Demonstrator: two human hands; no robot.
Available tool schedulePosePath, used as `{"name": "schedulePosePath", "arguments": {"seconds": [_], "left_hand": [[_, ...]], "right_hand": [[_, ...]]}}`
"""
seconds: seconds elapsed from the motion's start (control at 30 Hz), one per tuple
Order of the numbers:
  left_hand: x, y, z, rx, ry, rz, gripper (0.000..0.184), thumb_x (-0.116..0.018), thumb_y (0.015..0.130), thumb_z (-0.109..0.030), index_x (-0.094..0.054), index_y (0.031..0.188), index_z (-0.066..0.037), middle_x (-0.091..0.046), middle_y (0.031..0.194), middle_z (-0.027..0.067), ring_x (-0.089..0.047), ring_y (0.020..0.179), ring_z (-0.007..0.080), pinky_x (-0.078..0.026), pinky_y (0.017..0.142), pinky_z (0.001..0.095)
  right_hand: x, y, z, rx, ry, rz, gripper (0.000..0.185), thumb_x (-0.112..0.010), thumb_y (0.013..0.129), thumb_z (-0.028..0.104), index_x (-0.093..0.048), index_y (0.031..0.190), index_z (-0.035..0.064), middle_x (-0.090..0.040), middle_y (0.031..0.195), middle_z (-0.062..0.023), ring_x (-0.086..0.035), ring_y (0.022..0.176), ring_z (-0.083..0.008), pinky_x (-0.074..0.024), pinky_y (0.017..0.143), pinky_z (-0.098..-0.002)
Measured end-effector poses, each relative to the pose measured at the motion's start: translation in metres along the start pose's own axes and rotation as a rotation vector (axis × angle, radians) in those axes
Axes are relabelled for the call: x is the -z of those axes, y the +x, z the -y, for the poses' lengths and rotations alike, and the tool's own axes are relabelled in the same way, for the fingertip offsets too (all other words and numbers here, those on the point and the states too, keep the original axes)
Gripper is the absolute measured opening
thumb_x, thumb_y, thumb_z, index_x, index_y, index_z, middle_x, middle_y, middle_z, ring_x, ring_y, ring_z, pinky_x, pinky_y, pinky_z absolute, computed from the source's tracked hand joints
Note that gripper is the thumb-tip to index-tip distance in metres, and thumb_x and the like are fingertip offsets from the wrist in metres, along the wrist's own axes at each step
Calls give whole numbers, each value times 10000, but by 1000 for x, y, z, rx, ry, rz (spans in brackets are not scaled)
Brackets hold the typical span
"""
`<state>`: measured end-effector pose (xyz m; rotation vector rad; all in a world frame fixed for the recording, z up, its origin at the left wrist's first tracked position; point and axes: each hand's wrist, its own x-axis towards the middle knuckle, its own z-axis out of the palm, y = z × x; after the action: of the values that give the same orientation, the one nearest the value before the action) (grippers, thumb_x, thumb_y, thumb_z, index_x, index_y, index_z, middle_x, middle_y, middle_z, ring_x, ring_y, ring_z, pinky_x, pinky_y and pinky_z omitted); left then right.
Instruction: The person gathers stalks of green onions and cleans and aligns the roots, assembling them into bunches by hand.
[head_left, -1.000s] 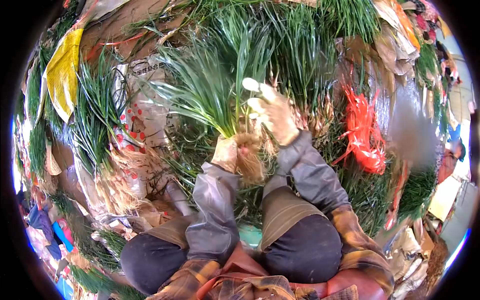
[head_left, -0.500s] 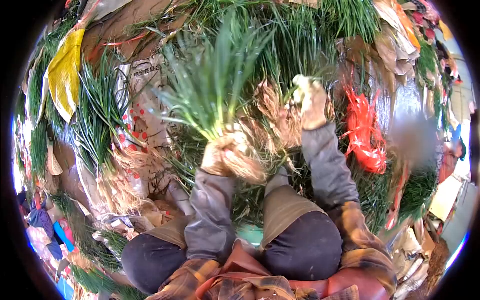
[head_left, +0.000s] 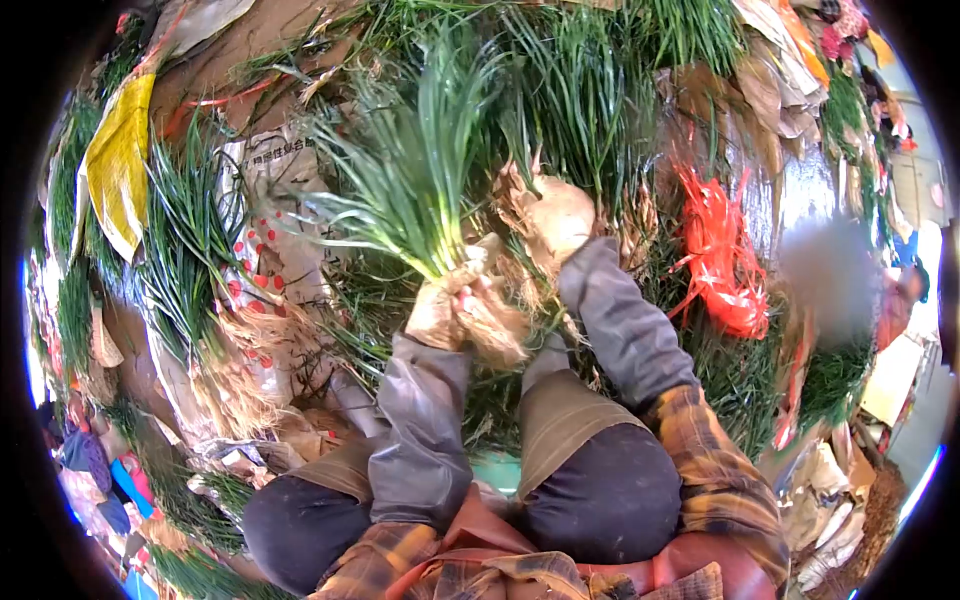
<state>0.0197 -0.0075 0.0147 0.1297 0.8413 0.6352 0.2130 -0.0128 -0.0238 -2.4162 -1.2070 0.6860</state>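
My left hand [head_left: 437, 312] is closed around a bunch of green onions [head_left: 440, 215]. Their long leaves fan up and to the left, and pale stringy roots [head_left: 492, 325] hang out at the right of my fist. Ahead and to the right, my right hand [head_left: 560, 218] reaches to the root end of a pile of green onions [head_left: 585, 110]. Only the back of that hand shows; its fingers are hidden, so its grip is unclear. Brown roots [head_left: 515, 195] lie against its left side.
A tangle of red plastic strips [head_left: 722, 260] lies right of my right arm. Another green onion bundle [head_left: 190, 240] rests at left on a printed sack [head_left: 285, 160], near a yellow sack [head_left: 120, 165]. Loose leaves cover the ground by my knees. A person [head_left: 900, 300] is at far right.
My right hand has moved left and toward the pile's roots; the pale stems seen at its fingers are now out of sight. My left hand still holds its bunch, nearly in place.
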Motion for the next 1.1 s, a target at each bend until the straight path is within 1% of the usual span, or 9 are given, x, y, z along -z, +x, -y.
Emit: {"name": "schedulePosePath", "arguments": {"seconds": [0.17, 0.3, 0.53, 0.63, 0.7, 0.83, 0.87, 0.93, 1.1], "left_hand": [[17, 11, 19, 241, -49, -14, 147, -571, 834, -37, -579, 972, 14, -619, 783, 89, -580, 615, 140, -523, 588, 250], [35, 14, 12, 289, 272, -29, 145, -552, 853, -79, -573, 943, 33, -618, 776, 104, -585, 601, 161, -535, 589, 287], [14, -15, 10, 164, -222, 145, 234, -557, 818, -116, -560, 998, 33, -510, 735, 47, -525, 630, 159, -473, 543, 264], [49, -6, 13, 12, -185, 250, 421, -608, 768, -190, -471, 1098, 32, -479, 745, 44, -482, 656, 154, -450, 613, 313], [27, -7, -6, -8, -349, 332, 413, -611, 763, -183, -496, 1094, 36, -531, 786, 65, -515, 682, 158, -465, 709, 363], [34, 1, -11, 54, -89, 158, 292, -603, 745, 20, -581, 1033, 72, -642, 949, 172, -641, 838, 246, -524, 794, 339], [43, 5, -5, 109, 7, 15, 375, -587, 737, 13, -516, 1101, 67, -639, 857, 153, -629, 738, 217, -516, 838, 385], [44, 8, -1, 105, 3, 87, 212, -616, 732, 12, -615, 938, 60, -662, 843, 149, -622, 677, 156, -524, 652, 239], [34, 15, -1, 39, -87, 5, 226, -581, 746, 9, -554, 966, 55, -649, 888, 168, -620, 665, 167, -544, 658, 275]], "right_hand": [[-23, -36, 16, 8, 744, 464, 150, -580, 860, 166, -649, 886, 35, -647, 781, -85, -603, 679, -155, -486, 620, -275], [-7, -42, 33, 331, -186, 247, 273, -498, 893, 264, -643, 766, 71, -616, 702, -106, -585, 604, -205, -473, 606, -336], [-26, -16, -16, -358, 1167, -116, 221, -483, 900, 115, -625, 740, 55, -649, 737, -73, -572, 563, -98, -478, 458, -198], [-16, -8, -18, 161, -109, 399, 226, -464, 922, 183, -638, 835, 66, -656, 847, -86, -610, 717, -124, -508, 555, -229], [34, -20, 46, 121, -424, 945, 352, -462, 924, 363, -645, 976, 66, -636, 964, -154, -598, 956, -162, -513, 749, -286], [1, 52, -7, -74, 79, 118, 420, -534, 870, 440, -575, 827, 24, -613, 753, -111, -603, 735, -216, -484, 697, -335], [33, 56, 24, -81, -283, -28, 385, -535, 876, 409, -560, 810, 31, -600, 710, -99, -595, 680, -219, -486, 680, -341], [21, 70, 11, -27, -286, -79, 276, -517, 890, 298, -551, 832, 30, -589, 697, -109, -585, 653, -188, -493, 613, -328], [-8, 4, 33, 283, 437, 153, 99, -576, 819, 124, -550, 760, 49, -550, 713, -75, -531, 635, -192, -465, 565, -292]]}}
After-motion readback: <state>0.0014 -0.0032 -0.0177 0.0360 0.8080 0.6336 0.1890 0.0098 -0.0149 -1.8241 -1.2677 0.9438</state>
